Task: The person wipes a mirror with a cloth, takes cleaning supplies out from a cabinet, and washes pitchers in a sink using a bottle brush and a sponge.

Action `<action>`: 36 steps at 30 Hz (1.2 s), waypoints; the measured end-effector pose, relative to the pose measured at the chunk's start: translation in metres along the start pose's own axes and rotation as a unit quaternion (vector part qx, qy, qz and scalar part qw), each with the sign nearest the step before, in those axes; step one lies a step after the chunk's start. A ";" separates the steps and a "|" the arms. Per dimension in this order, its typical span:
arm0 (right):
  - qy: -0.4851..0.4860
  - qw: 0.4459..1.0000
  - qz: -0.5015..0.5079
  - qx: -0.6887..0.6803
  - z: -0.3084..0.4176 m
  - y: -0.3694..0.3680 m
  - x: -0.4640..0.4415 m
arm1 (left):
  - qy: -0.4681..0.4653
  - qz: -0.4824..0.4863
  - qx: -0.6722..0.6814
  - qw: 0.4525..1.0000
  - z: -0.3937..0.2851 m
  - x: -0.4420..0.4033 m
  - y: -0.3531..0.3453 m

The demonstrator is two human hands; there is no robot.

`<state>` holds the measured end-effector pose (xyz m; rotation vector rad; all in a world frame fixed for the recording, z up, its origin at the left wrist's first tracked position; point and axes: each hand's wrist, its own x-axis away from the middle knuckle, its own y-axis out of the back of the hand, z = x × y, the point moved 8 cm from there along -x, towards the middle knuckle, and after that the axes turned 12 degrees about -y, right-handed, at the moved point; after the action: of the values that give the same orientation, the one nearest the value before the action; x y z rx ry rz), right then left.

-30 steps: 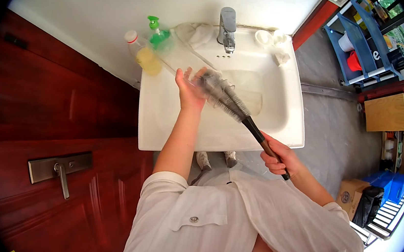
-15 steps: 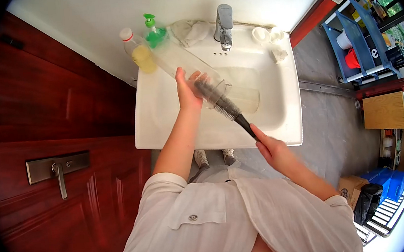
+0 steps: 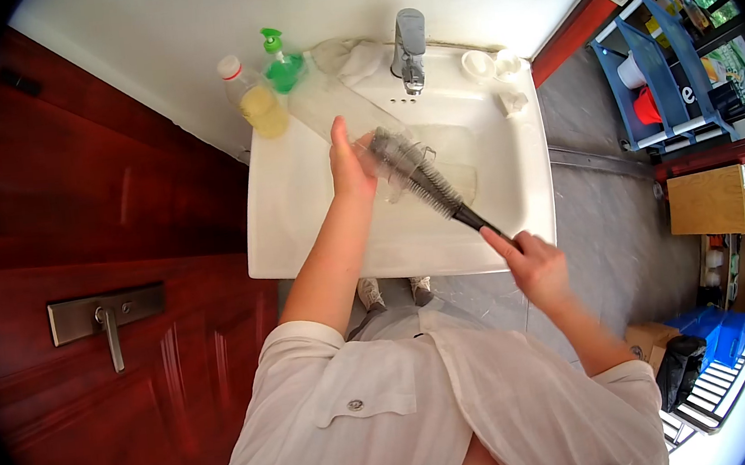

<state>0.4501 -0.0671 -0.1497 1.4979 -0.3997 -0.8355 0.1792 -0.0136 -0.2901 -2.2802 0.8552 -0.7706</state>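
Note:
My left hand (image 3: 353, 164) is closed around a tall clear cylindrical container (image 3: 343, 107), tilted over the sink (image 3: 291, 232) with its mouth toward my right hand. My right hand (image 3: 532, 266) grips the black handle of a bottle brush (image 3: 433, 188). The brush's bristly head is partly inside the mouth, while its lower bristles show outside. Another clear piece seems to lie in the basin below, its shape hard to make out.
Left of the container stand a bottle of yellowish liquid (image 3: 262, 108) and a green pump bottle (image 3: 284, 71). A cloth (image 3: 354, 60) and the faucet (image 3: 410, 47) are at the back. Small white cups (image 3: 479, 65) sit at the right rim. A red door (image 3: 118, 232) is at left.
My right hand has moved right and slightly down, drawing the brush partly out of the container. My left hand and the container stay almost in place.

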 end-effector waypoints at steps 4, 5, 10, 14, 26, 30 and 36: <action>0.010 0.991 0.010 0.129 -0.025 -0.004 -0.002 | 0.066 -0.073 -0.019 0.995 0.017 0.011 0.010; 0.011 0.991 0.009 0.131 -0.024 -0.005 0.000 | 0.063 -0.080 -0.037 0.994 0.017 0.010 0.012; -0.072 0.989 0.123 -0.048 -0.013 -0.012 0.008 | 0.030 -0.087 -0.054 0.994 0.010 0.008 0.019; -0.071 0.988 0.114 0.078 -0.023 -0.011 -0.001 | 0.025 -0.106 -0.051 0.993 0.008 0.009 0.017; -0.188 0.856 0.306 -0.373 -0.018 -0.047 0.039 | 0.026 -0.102 0.046 0.993 0.010 0.006 0.017; -0.068 0.978 0.186 0.072 -0.046 -0.013 0.005 | 0.066 -0.066 0.019 0.995 0.014 0.012 0.014; -0.251 0.721 0.333 -0.553 -0.001 -0.043 0.030 | 0.002 -0.091 0.055 0.994 0.010 0.005 0.012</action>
<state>0.4604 -0.0820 -0.1987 -0.0612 -0.6252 -0.6490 0.1845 -0.0219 -0.3030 -2.2789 0.5964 -0.8812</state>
